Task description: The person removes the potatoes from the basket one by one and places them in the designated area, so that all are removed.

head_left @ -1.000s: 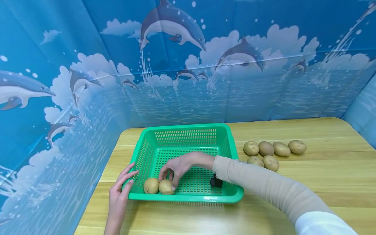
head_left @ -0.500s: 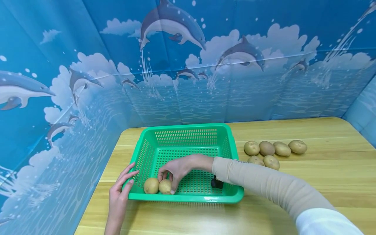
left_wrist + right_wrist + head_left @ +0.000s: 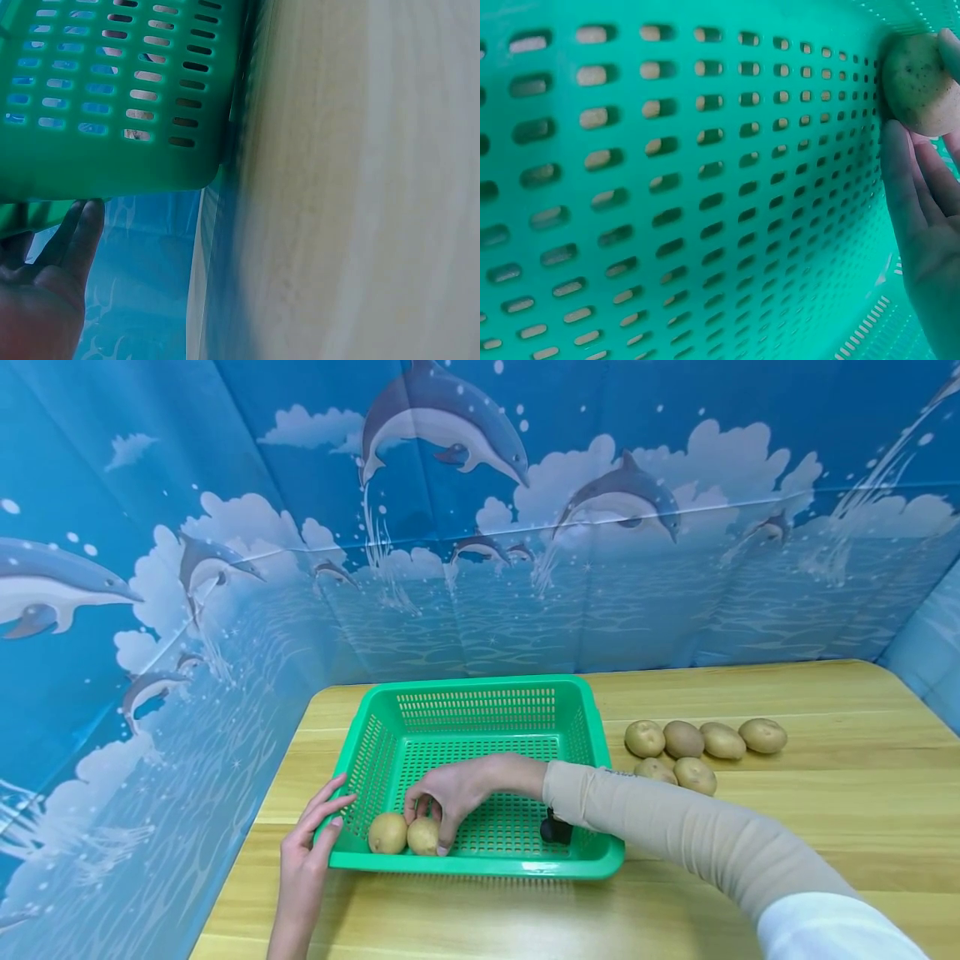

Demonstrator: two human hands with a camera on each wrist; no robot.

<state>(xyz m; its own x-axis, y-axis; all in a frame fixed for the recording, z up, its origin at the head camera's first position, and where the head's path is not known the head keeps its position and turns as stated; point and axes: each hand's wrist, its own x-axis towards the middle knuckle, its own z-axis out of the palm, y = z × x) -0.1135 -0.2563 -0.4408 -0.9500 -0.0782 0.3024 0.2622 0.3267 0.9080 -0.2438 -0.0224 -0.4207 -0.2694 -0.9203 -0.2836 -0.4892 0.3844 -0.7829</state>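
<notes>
A green slotted basket point(image 3: 480, 706) stands on the wooden table point(image 3: 825, 827). Two potatoes lie side by side in its near left corner. My right hand point(image 3: 442, 802) reaches into the basket and curls its fingers round the right potato point(image 3: 422, 840), which touches the left potato point(image 3: 387, 832). The right wrist view shows this held potato point(image 3: 919, 82) against the basket floor point(image 3: 667, 187), with my fingers point(image 3: 919, 217) beside it. My left hand point(image 3: 313, 835) rests with straight fingers on the basket's near left rim; in the left wrist view the left hand point(image 3: 52, 270) sits under the basket rim point(image 3: 112, 165).
Several more potatoes point(image 3: 705, 742) lie on the table to the right of the basket. A blue dolphin-print backdrop point(image 3: 480, 527) walls the table at the back and left. A small black device point(image 3: 557, 831) hangs under my right wrist inside the basket.
My right hand has nudged the held potato slightly left, up against the other potato. The left hand and basket have stayed put.
</notes>
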